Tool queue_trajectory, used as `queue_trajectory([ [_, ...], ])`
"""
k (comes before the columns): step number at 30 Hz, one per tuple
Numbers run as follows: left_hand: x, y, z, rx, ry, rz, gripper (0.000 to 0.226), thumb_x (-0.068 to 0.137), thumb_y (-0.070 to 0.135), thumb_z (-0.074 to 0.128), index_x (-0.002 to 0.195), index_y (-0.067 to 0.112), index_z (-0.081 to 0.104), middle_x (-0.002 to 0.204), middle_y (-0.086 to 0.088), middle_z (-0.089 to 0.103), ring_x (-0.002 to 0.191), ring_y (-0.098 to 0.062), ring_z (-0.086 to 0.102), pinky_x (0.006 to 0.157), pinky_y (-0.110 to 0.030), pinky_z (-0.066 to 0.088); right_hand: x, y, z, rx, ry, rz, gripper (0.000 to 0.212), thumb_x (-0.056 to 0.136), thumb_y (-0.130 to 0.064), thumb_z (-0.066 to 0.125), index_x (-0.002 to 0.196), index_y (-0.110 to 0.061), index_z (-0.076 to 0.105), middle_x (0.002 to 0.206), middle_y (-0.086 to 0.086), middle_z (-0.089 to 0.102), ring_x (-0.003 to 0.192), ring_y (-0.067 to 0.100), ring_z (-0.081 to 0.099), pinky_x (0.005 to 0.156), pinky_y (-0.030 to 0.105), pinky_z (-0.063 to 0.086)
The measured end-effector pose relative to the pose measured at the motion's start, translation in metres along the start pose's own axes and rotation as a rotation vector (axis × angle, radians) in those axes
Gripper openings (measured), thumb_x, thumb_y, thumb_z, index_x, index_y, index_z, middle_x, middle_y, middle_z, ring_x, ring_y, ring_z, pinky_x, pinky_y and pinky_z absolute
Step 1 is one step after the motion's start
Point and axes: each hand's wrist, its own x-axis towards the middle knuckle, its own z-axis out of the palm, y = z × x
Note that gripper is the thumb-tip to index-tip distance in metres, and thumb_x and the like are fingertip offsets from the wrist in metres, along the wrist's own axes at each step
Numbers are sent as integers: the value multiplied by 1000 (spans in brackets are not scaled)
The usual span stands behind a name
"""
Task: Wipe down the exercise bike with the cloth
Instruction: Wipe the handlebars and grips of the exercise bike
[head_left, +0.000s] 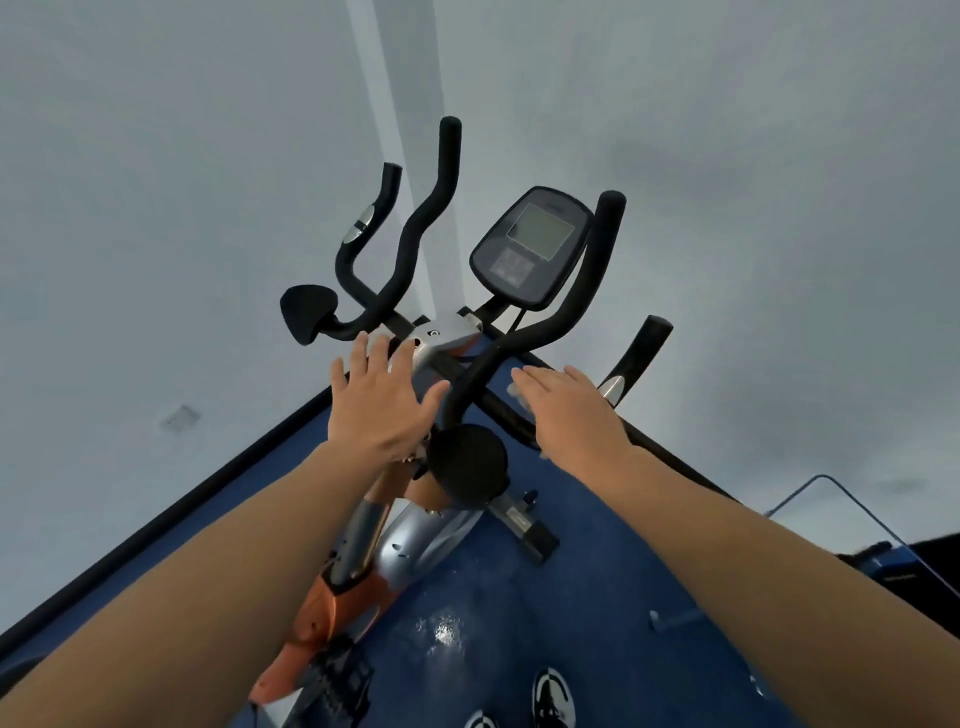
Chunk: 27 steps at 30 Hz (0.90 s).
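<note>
**Both hands on the bars as the bike gets its wipe-down**

Head camera: I stood over the exercise bike (415, 519), which sat on a blue floor (571, 623) in the corner of a pale-walled room, and reached forward with both arms. My left hand (382, 405) lay flat with fingers spread over the silver clamp (441, 338) where the handlebars meet the stem; that grip was apart and clamped on nothing, and I judged it was there to steady the bars while the other hand worked. My right hand (566, 410) rested palm-down on the right-hand black handlebar tube (498, 410), fingers together and extended. A pale scrap of cloth (519, 392) showed at the fingertips and again near the heel of the palm, so the cloth was pressed between hand and tube, not balled in a fist. Most of it was hidden under the hand, and I could not tell how far the fingers wrapped it. Holding it flat suited rubbing along the foam grip, in my judgement. The console (530, 244) stood dark above the bars, just beyond both hands, and the round black knob (467, 462) sat below them. The orange and silver frame lower down looked still to be wiped. My shoes (553, 696) showed at the bottom edge.
</note>
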Motion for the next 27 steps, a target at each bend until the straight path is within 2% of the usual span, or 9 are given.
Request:
queue_trajectory([
  [2, 2, -3, 1, 35, -18, -52, 79, 91, 72, 14, 151, 22, 24, 160, -13, 20, 149, -32, 4, 117, -56, 9, 9, 7, -1, 38, 138, -6, 69, 75, 8, 71, 141, 1, 51, 137, 19, 60, 125, 36, 58, 111, 50, 38],
  [4, 2, -5, 3, 62, -21, -87, 80, 91, 72, 10, 151, 20, 24, 160, -13, 20, 149, -33, 4, 117, -57, 9, 17, 15, 0, 29, 212, -16, 66, 71, 10, 72, 134, 3, 57, 128, 20, 66, 117, 38, 63, 105, 52, 45],
  [9, 12, -14, 12, 102, -31, -136, 79, 92, 71, 9, 150, 20, 25, 160, -13, 20, 149, -33, 4, 117, -57, 9, 6, 12, 27, -41, -3, -113, 55, 82, -2, 67, 136, -1, 55, 123, 16, 69, 109, 35, 66, 97, 48, 50],
  [13, 27, -21, 18, 99, -24, -137, 79, 92, 72, 7, 149, 20, 27, 158, -13, 25, 148, -34, 7, 117, -57, 12, -3, 3, 35, -44, 14, -80, 57, 77, -5, 73, 133, -4, 60, 119, 12, 72, 99, 30, 72, 85, 44, 56],
  [16, 43, -22, 25, 71, -28, -116, 81, 92, 73, 5, 148, 19, 29, 157, -13, 28, 148, -34, 10, 117, -56, 13, -7, 3, 39, -15, 90, -77, 61, 69, -1, 77, 128, -3, 65, 121, 13, 72, 101, 29, 72, 86, 43, 57],
  [19, 61, -22, 36, 18, -19, -58, 78, 93, 72, 8, 144, 19, 34, 152, -12, 35, 145, -34, 17, 116, -55, 18, -18, -3, 46, -26, 143, -90, 47, 83, -10, 63, 130, -7, 64, 131, 12, 67, 115, 25, 66, 100, 42, 52],
  [22, 79, -22, 50, -4, -37, 42, 74, 95, 69, 16, 143, 17, 36, 148, -13, 38, 142, -33, 24, 114, -54, 24, -16, -16, 43, 54, 167, 4, 41, 98, -25, 43, 127, -9, 67, 129, 8, 68, 116, 22, 65, 103, 41, 50],
  [25, 92, -27, 58, -25, -28, 108, 72, 95, 66, 23, 140, 12, 39, 145, -14, 39, 135, -33, 30, 111, -50, 30, -1, -27, 34, 230, 214, 132, 22, 100, -18, 51, 108, -13, 71, 97, -3, 73, 84, 13, 66, 82, 34, 57],
  [27, 99, -33, 59, -7, 8, 171, 70, 95, 66, 28, 136, 11, 45, 141, -12, 43, 130, -33, 33, 107, -48, 35, 9, -33, 32, 317, 187, 261, 15, 101, -21, 54, 101, -20, 69, 90, -10, 69, 79, 9, 62, 76, 31, 55],
])
